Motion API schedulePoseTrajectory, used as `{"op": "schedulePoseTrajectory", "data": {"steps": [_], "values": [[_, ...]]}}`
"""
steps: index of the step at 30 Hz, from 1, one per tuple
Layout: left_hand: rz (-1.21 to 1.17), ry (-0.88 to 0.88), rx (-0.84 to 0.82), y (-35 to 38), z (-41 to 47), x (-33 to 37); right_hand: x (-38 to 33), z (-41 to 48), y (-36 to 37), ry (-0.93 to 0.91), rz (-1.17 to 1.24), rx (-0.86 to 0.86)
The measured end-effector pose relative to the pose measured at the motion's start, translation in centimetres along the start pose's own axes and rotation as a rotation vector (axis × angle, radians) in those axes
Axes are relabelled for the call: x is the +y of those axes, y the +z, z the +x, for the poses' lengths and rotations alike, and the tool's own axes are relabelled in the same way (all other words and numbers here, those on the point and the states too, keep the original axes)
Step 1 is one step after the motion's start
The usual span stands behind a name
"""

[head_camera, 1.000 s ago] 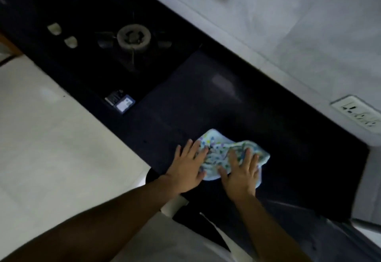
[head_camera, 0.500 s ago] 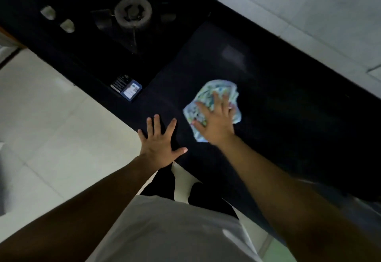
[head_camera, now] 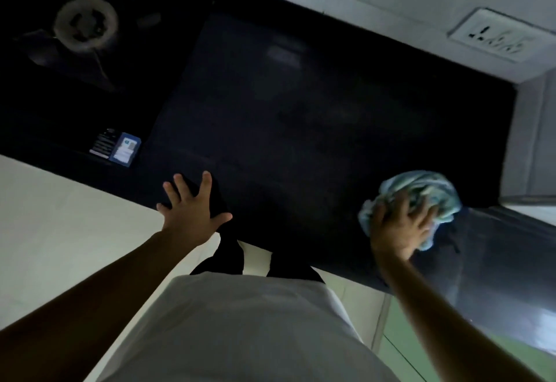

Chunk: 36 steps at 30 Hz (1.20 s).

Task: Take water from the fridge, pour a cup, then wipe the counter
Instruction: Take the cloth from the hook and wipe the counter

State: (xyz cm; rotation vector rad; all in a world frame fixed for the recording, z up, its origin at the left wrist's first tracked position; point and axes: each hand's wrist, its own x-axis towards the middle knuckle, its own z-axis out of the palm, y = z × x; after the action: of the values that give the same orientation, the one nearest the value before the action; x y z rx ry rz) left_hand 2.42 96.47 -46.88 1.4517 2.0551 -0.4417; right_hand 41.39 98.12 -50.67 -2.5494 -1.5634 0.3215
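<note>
Cloth [head_camera: 419,193]: bunched into a wad at the right end of the surface, by the side wall and the edge of a shiny grey panel.
Right hand [head_camera: 400,226]: on top of the cloth, fingers bent over the wad and grasping it while pressing down.
Left hand [head_camera: 191,208]: released, fingers spread, palm flat at the front edge of the surface; it holds nothing.
Surface [head_camera: 301,117]: dark and glossy; no spill or streak can be made out in this dim light.
Booklet [head_camera: 117,147]: a small printed piece lying near the front edge, well left of the cloth.
Burner [head_camera: 85,23]: far left, blurred, well apart from both hands.
Socket [head_camera: 496,37]: on the back wall, far right.
Just changed: half a second ago the cloth lay flatter at mid-surface; it has swept to the right end and gathered up.
Against a second ago: both hands lay on the cloth then; now only the right one does, and the left braces at the edge.
Meaning: wiping, the last step, looks well under way; the stretch towards the burner probably remains.
</note>
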Motion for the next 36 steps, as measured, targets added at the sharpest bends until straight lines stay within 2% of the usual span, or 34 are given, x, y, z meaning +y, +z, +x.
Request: {"op": "schedulePoseTrajectory", "data": {"steps": [2, 4, 7, 8, 9, 11, 14, 18, 20, 22, 23, 24, 25, 29, 31, 33, 34, 36], "values": [[-0.008, -0.009, -0.015, 0.0, 0.1, 0.1, -3.4, -4.2, 1.8, -0.15, 0.037, -0.093], [-0.003, -0.011, -0.02, -0.1, 0.2, 0.0, -7.9, -6.6, 3.3, -0.478, 0.022, -0.172], [0.01, -0.025, -0.025, 0.0, 0.2, 0.2, -12.3, -5.7, 4.1, -1.003, -0.017, -0.257], [0.013, -0.036, -0.019, 0.0, 0.2, 0.1, -12.3, -4.5, 4.1, -1.088, -0.023, -0.261], [0.015, -0.037, -0.016, 0.0, 0.2, 0.2, -11.1, -3.3, 3.8, -1.094, -0.017, -0.251], [0.004, -0.027, -0.022, 0.1, 0.2, 0.3, -6.3, -1.0, 2.5, -0.91, 0.021, -0.204], [-0.011, -0.021, -0.028, 0.1, 0.2, 0.2, 4.7, 1.9, -0.6, -0.419, 0.021, -0.046], [-0.005, -0.024, -0.026, -0.1, 0.1, 0.1, 15.7, 0.3, -5.1, 0.165, -0.017, -0.005], [0.005, -0.019, -0.019, -0.1, 0.1, 0.2, 16.4, -0.8, -5.1, 0.409, -0.013, 0.029], [0.012, -0.02, -0.015, -0.1, 0.1, 0.3, 13.5, -1.0, -3.8, 0.602, 0.013, 0.067], [0.013, -0.026, -0.016, -0.1, 0.1, 0.3, 10.9, -1.1, -3.0, 0.634, 0.018, 0.056], [0.016, -0.029, -0.015, -0.2, 0.1, 0.4, 8.0, -1.3, -2.3, 0.577, 0.009, 0.024], [0.02, -0.031, -0.014, -0.2, 0.0, 0.5, 4.9, -1.8, -1.5, 0.438, -0.009, -0.026], [0.027, -0.042, -0.018, -0.4, -0.2, 0.8, -6.9, -4.3, 1.6, -0.481, 0.041, -0.274], [0.023, -0.055, -0.022, -0.5, -0.4, 0.9, -10.7, -5.3, 2.1, -0.869, -0.017, -0.375], [0.014, -0.066, -0.023, -0.6, -0.4, 1.1, -12.0, -5.2, 2.2, -1.068, -0.097, -0.448], [0.012, -0.065, -0.019, -0.6, -0.3, 1.1, -11.7, -4.5, 2.1, -1.099, -0.094, -0.444], [0.007, -0.065, -0.017, -0.7, -0.4, 1.1, -9.6, -2.4, 1.6, -1.034, -0.025, -0.38]]}}
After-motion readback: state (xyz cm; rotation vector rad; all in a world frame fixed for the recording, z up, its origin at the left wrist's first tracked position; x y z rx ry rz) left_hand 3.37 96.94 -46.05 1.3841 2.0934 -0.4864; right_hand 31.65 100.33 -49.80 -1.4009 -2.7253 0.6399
